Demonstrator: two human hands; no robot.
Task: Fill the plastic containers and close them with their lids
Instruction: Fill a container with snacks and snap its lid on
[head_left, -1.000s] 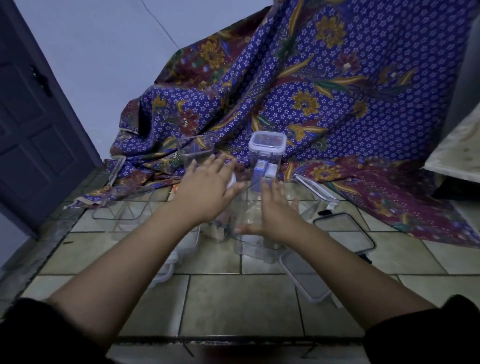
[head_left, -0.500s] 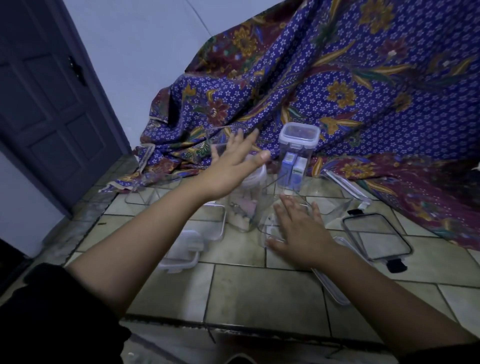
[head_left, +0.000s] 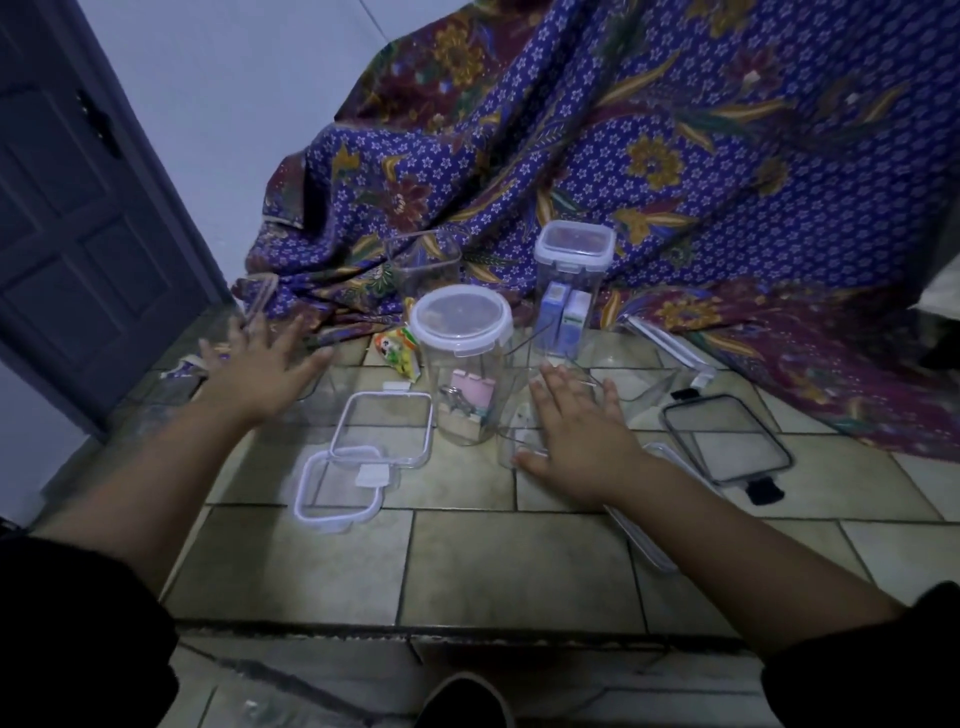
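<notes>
Since the frame half a second ago, the left hand (head_left: 260, 371) has been moved off the round jar (head_left: 462, 384) and out to the left, so that the jar's white-rimmed lid (head_left: 460, 319) is now uncovered and is seen seated on the jar. Nearest on the tiled floor (head_left: 493, 561), a small square lid (head_left: 340, 486) is laid flat, overlapped at its far corner by a larger square lid (head_left: 384, 428). To their right, the right hand (head_left: 576, 441) is laid palm down on a low clear container (head_left: 511, 447), its fingers straight and slightly spread, with nothing gripped. Just right of that hand a dark-rimmed lid (head_left: 727, 439) is laid flat on the tiles. The round jar is stood upright between the two hands, and a pink item and small metal pieces are seen inside it. The left hand is held with its fingers spread wide and nothing grasped; whether anything is touched under it cannot be told. A bright snack packet (head_left: 397, 351) is seen just behind the jar on the left. Farther back, a tall square container (head_left: 569, 291) is stood closed with its lid, small boxes (head_left: 563, 317) visible inside, and an open clear container (head_left: 423, 262) is stood to its left against the batik cloth (head_left: 675, 156).
</notes>
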